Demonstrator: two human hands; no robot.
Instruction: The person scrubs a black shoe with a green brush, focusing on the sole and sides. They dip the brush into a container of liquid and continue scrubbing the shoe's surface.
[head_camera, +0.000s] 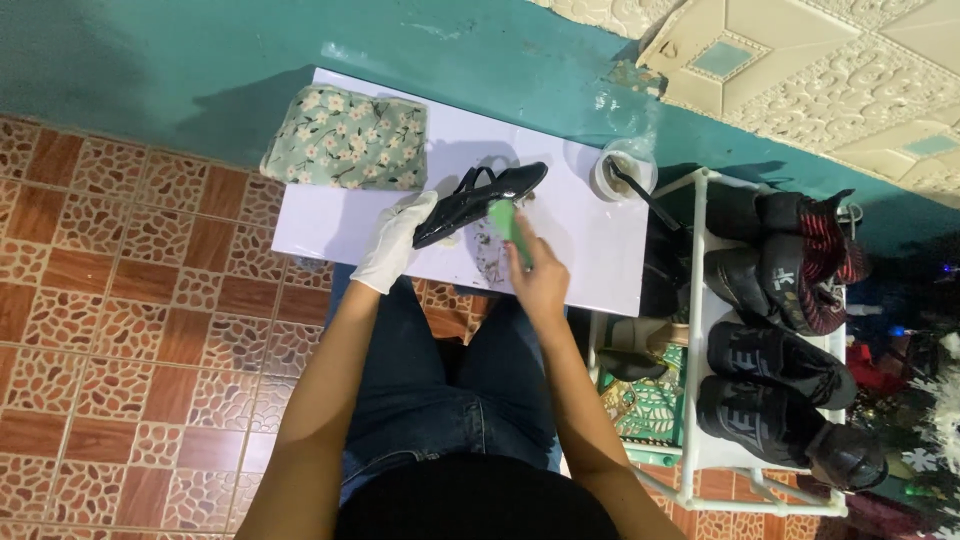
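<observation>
Your gloved left hand (398, 240) grips the black sandal (480, 201) on the white table (590, 250); your right hand (538, 280) holds a green brush (508, 226) against it.

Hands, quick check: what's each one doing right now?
Left hand: gloved, closed on the black shoe.
Right hand: bare, closed on a green brush at the shoe.

A glossy black sandal (480, 203) lies on the pale lilac table (600, 250). The brush (508, 226) is green, the glove (395, 243) white. The folded cloth (347, 139) is sage with white flowers.
</observation>
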